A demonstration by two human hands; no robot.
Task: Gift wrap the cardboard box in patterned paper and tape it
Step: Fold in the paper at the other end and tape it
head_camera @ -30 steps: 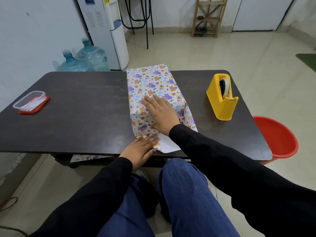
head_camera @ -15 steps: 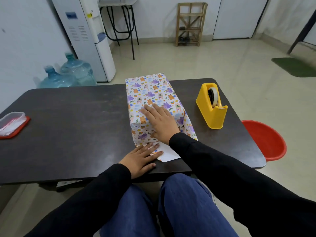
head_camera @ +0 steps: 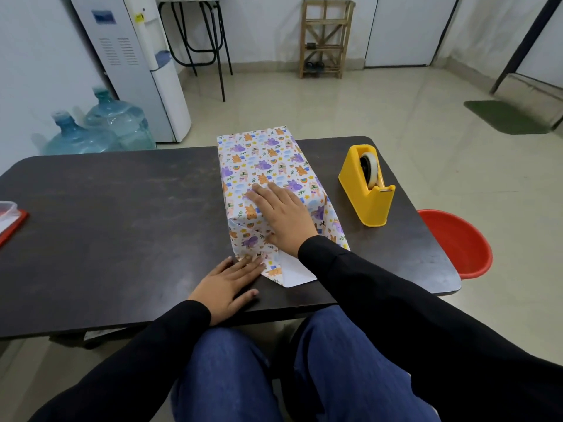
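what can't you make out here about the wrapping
Head view only:
Cardboard box: wholly covered by the patterned paper.
Near end fold: partly behind the right hand and sleeve; any tape there too fine to see.
Far end: faces away.
Plastic container: cut off by left edge.

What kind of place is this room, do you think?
Probably an office or break room: a water dispenser with spare water bottles beside it, a tiled floor, and a desk tape dispenser on the dark table.
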